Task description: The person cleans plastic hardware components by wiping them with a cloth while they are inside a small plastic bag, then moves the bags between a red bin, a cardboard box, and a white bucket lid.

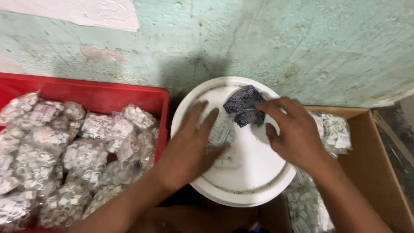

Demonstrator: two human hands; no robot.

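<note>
A round white bucket lid (248,181) sits in the middle, below me. My left hand (194,144) lies flat on it with fingers spread, pressing a clear packet of small white parts (222,131). My right hand (293,131) rests on the lid's right side, its fingertips touching a crumpled dark blue printed wrapper (242,105) near the far rim. Neither hand has closed around anything.
A red plastic crate (99,97) on the left is heaped with clear packets of small white parts (69,159). On the right an open cardboard box (379,164) holds more such packets (334,131). A worn pale green wall (280,43) stands behind.
</note>
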